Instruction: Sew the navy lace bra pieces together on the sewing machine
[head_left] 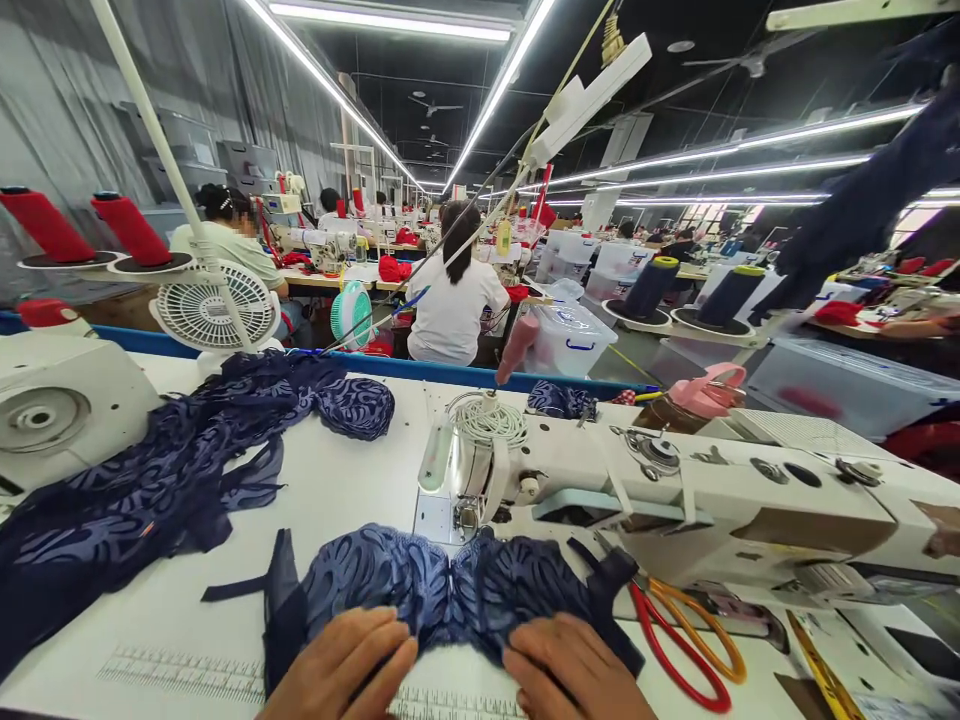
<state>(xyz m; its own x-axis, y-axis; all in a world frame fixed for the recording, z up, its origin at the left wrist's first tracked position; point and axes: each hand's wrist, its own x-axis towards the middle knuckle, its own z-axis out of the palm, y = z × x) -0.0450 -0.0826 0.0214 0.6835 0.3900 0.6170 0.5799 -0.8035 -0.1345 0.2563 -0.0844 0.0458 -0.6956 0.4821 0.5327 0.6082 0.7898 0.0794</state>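
The left hand (346, 665) and right hand (574, 668), fingers together, rest on the near edge of a navy bra (379, 575) lying on the table (349, 485) before a sewing machine (574, 455); any grip is hidden.

My hands (349, 660) run off the bottom edge. They cover part of the navy bra (367, 572).

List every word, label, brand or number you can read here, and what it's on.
No text can be read with certainty.
Ruler: graduations and tiny figures, too small and blurred to read.
Yellow strip: dark marks, too blurred to read.
Sewing machine: no legible brand or number.
Garment: no readable label in view.
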